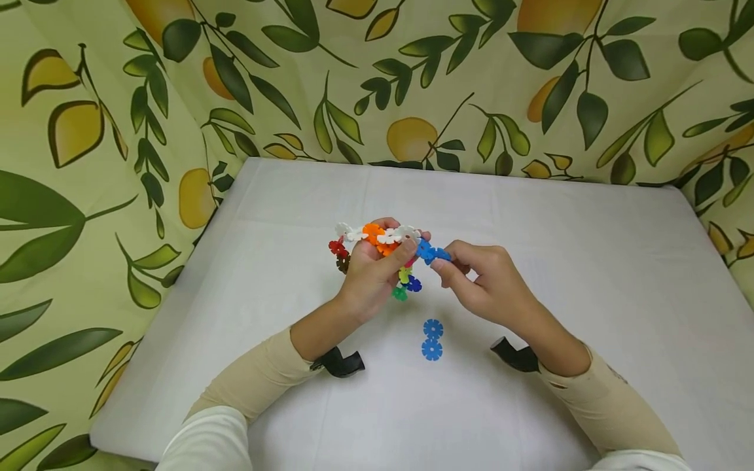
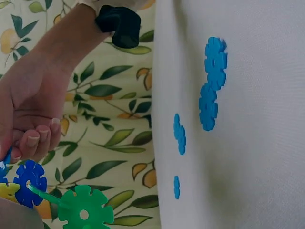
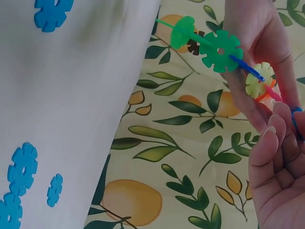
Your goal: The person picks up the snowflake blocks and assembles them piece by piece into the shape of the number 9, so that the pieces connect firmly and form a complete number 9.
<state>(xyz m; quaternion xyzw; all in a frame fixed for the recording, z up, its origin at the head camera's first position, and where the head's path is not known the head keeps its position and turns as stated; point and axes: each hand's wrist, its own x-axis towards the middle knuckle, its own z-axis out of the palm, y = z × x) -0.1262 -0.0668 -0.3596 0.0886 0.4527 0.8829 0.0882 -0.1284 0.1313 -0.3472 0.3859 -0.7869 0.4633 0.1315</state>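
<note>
Item: chain [image 1: 387, 237] of slotted discs, middle of the frame, held above the table [image 1: 283, 216].
Grip: left hand [image 1: 368, 281], thumb and fingers curled round it; right hand [image 1: 491, 284], thumb and forefinger pinching its blue end [image 1: 440, 256].
Handling, judged from where I stand: very light, stiff thin plastic, somewhat slick; discs sturdy, joints liable to twist loose. Best held by the rim, near the slot.
Count: hands, two; wrist mounts [image 1: 341, 365], two; green discs [image 3: 221, 51], two by the right wrist view; table discs [image 1: 432, 328], all blue, two lower middle of the head view, at least four by the wrist views; chain total, cannot tell.
</note>
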